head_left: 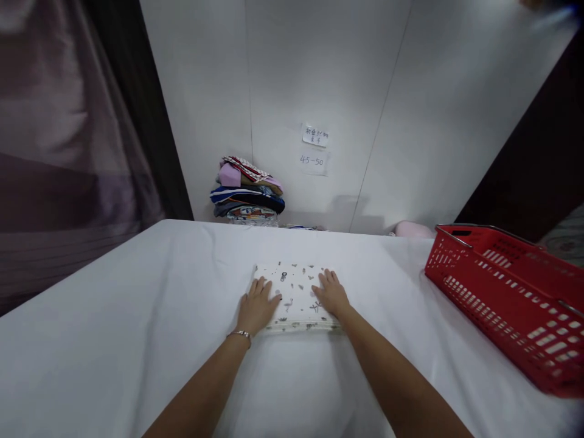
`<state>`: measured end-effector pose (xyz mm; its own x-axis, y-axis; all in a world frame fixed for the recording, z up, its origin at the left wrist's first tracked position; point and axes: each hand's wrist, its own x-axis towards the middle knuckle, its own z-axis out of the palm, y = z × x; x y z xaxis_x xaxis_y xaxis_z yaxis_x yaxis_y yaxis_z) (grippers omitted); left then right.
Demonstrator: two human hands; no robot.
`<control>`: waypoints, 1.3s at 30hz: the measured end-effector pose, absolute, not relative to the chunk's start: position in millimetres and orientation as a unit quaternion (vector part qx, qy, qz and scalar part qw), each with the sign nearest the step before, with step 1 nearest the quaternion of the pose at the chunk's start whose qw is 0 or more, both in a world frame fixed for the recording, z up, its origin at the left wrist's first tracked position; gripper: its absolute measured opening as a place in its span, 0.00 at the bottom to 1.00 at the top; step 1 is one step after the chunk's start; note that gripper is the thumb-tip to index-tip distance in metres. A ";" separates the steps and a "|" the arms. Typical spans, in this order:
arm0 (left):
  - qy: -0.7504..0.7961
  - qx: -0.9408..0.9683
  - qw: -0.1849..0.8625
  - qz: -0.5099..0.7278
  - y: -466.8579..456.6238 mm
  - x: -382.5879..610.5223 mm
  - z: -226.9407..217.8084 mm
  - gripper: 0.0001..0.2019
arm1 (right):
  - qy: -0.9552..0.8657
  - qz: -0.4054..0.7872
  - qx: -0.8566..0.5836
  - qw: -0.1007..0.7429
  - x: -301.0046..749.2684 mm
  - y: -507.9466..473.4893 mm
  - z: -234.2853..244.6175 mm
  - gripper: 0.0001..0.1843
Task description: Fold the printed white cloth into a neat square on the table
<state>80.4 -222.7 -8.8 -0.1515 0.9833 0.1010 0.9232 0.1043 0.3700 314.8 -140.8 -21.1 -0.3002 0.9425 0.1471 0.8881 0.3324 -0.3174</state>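
Note:
A white cloth (298,292) with small printed figures lies folded into a flat, layered rectangle on the white-covered table (191,340). On its left side rests my left hand (259,306), palm down with the fingers spread; a bracelet circles that wrist. My right hand (332,293) lies flat on the right side of the cloth, its fingers apart too. Both hands touch the top layer, and neither grips it. The folded layers show along the edge nearest me.
A red plastic basket (493,310) with metal handles stands at the table's right edge. Beyond the far edge, a stack of folded clothes (249,194) sits against the white wall (328,73), which bears handwritten paper labels (314,161). A curtain (59,158) hangs at left.

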 end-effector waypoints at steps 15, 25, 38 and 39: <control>0.796 0.403 0.351 0.283 -221.7 54.4 25.0 0.33 | -0.597 0.398 -0.606 0.344 360.0 -188.8 -23.4 0.43; 0.656 0.315 0.525 0.442 -287.9 47.4 23.6 0.46 | -0.411 0.638 -0.542 0.360 373.3 -229.1 -1.1 0.50; 0.682 0.583 0.208 0.390 -302.8 49.8 -1.4 0.20 | -0.535 0.496 -0.504 0.462 379.1 -257.4 -16.3 0.28; 0.674 0.592 0.213 0.386 -304.0 48.3 -1.3 0.20 | -0.551 0.489 -0.496 0.460 379.5 -258.0 -16.0 0.24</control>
<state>48.3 -304.0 -1.3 -0.2071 0.9633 0.1707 0.6339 -0.0008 0.7734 379.5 -258.0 -16.0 -0.0861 0.9960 0.0224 0.0967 0.0308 -0.9948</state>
